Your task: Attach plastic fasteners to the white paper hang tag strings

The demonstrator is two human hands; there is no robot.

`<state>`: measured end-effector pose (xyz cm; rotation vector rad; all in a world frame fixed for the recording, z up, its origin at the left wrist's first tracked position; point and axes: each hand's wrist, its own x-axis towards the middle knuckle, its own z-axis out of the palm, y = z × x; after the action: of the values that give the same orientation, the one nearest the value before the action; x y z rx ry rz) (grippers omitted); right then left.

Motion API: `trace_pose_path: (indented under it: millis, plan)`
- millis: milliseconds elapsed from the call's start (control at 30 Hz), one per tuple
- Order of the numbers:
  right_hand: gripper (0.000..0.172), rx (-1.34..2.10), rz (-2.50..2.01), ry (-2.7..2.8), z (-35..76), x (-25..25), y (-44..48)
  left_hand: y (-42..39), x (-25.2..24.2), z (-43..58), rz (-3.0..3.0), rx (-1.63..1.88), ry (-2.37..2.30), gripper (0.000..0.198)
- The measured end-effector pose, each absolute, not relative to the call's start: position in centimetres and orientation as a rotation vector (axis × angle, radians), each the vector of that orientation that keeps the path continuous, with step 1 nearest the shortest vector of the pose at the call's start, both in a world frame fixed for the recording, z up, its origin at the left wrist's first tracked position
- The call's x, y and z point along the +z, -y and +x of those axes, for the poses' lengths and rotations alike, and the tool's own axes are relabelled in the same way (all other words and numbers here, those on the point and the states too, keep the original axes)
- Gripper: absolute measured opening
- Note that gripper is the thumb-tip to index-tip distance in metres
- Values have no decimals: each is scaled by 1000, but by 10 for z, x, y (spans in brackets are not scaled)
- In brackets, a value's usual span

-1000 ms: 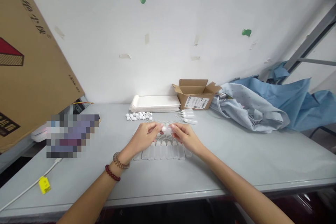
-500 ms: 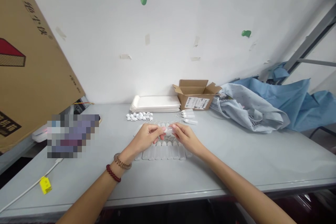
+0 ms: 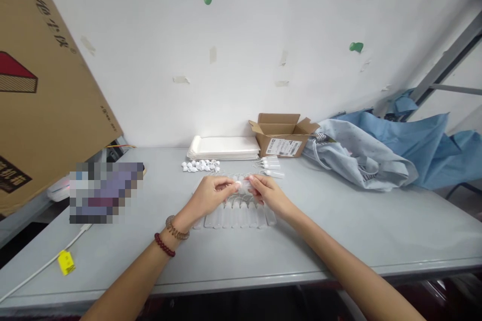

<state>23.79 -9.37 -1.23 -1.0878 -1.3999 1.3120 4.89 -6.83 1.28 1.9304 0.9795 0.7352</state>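
Note:
My left hand (image 3: 214, 193) pinches a white cap (image 3: 238, 185) between thumb and fingertips. Closed around the clear body of the same small plastic bottle (image 3: 246, 187) is my right hand (image 3: 268, 194); the fingers hide much of it. Just below my hands, a row of translucent plastic bottles (image 3: 235, 216) with looped cords lies side by side on the table. More bottles lie partly hidden behind my hands. Loose white caps (image 3: 201, 165) are heaped beyond my left hand. A few capped clear bottles (image 3: 271, 163) rest beyond my right hand.
A stack of white sheets or envelopes (image 3: 226, 148) and an open cardboard box (image 3: 284, 145) stand against the wall. Light blue cloth (image 3: 361, 155) is bunched at the right. On the left are a large carton (image 3: 56, 90), a blurred-out object (image 3: 105, 193) and a white cable (image 3: 41, 272).
My right fingers have curled further round the bottle, and the white cap now shows at my left fingertips. The view has shifted slightly; the items on the table have stayed put.

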Motion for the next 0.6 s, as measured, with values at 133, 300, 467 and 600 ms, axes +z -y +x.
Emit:
trace_pose_path:
  millis: [133, 300, 467, 600]
  plan:
    - [41, 955, -1228, 1404, 252, -13, 84, 48, 10, 37, 2011, 916, -1244, 36]
    - [39, 504, -1390, 1344, 286, -21, 65, 13, -7, 20, 2311, 923, -1453, 28]
    - [30, 256, -1505, 1302, 313, -32, 49, 1, -18, 19, 2561, 774, -1282, 39]
    - [26, 255, -1570, 1308, 324, -41, 40, 5, -16, 23, 2616, 663, -1307, 37]
